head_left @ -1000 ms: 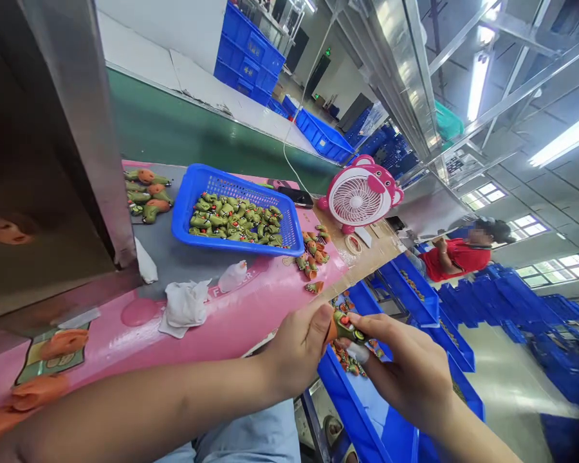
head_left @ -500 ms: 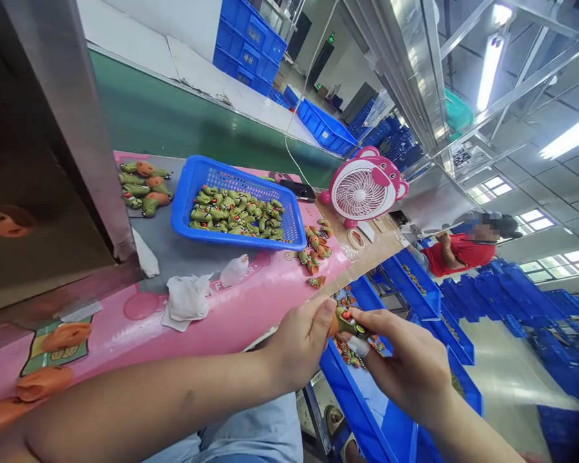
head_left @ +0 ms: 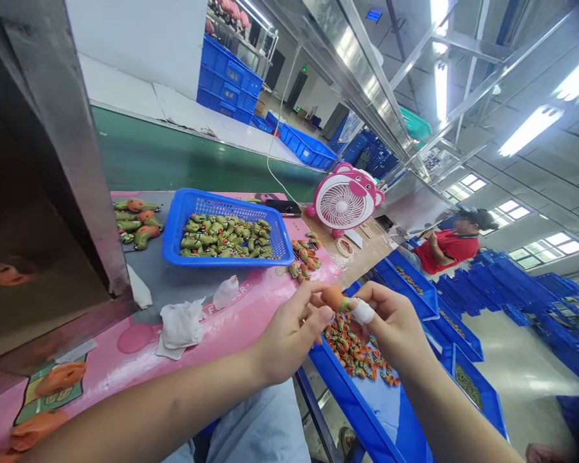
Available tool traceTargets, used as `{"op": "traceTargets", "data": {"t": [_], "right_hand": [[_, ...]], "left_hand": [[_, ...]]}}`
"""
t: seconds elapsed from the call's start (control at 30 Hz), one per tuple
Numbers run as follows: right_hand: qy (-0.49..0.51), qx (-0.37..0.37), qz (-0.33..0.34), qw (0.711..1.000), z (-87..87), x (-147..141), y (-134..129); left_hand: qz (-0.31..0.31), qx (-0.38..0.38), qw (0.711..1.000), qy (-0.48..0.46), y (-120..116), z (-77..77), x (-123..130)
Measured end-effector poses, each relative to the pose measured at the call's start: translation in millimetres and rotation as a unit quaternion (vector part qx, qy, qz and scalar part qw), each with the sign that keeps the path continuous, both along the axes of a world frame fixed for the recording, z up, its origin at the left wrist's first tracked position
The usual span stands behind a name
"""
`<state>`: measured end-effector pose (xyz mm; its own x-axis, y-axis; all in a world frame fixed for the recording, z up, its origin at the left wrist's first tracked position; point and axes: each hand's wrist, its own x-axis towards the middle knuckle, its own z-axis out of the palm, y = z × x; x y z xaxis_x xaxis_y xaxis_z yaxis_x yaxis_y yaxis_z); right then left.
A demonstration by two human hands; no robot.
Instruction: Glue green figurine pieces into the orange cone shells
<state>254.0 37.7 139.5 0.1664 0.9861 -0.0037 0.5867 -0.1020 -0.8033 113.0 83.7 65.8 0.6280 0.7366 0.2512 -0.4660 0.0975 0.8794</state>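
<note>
Between my hands is a small orange-and-green painted figurine (head_left: 336, 298). The fingers and thumb of my left hand (head_left: 289, 331) pinch its orange end. My right hand (head_left: 398, 328), with white tape (head_left: 363, 312) around one digit, grips the green end, which its fingers partly hide. Beneath them, a blue tray (head_left: 352, 399) holds many loose orange-and-green pieces. On the pink-covered table (head_left: 255, 308), to the left, stands a blue perforated basket (head_left: 226, 262) full of green pieces. A few more figurines (head_left: 305, 260) lie right of the basket.
A pink-and-white fan (head_left: 342, 200) stands beyond the basket, near a phone (head_left: 284, 207) and a tape roll (head_left: 344, 247). Crumpled white cloth (head_left: 181, 328) lies at the left near a metal post (head_left: 89, 154). A person in red (head_left: 451, 247) is at the right, behind more blue trays.
The figurine has turned in my hands, so its orange end now shows instead of the painted details. My view has shifted, and more of the tray below is visible.
</note>
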Motion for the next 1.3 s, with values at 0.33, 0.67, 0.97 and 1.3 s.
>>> {"op": "traceTargets", "data": {"t": [0.33, 0.67, 0.97, 1.3], "right_hand": [[0.171, -0.070, -0.031, 0.982, -12.4, -0.3, 2.7], [-0.132, 0.084, 0.119, 0.980, -18.4, -0.3, -10.3], [-0.203, 0.067, 0.130, 0.968, -14.7, -4.5, -10.3], [-0.074, -0.007, 0.163, 0.984, -13.6, -6.6, -11.8]], "left_hand": [[0.026, -0.030, 0.998, -0.042, -5.1, -3.8, 1.9], [-0.130, -0.220, 0.957, -0.138, -3.0, 13.2, -1.7], [-0.187, -0.266, 0.942, -0.086, 1.7, 9.7, -1.4], [-0.178, -0.273, 0.939, -0.109, 5.8, 8.2, -1.0]]}}
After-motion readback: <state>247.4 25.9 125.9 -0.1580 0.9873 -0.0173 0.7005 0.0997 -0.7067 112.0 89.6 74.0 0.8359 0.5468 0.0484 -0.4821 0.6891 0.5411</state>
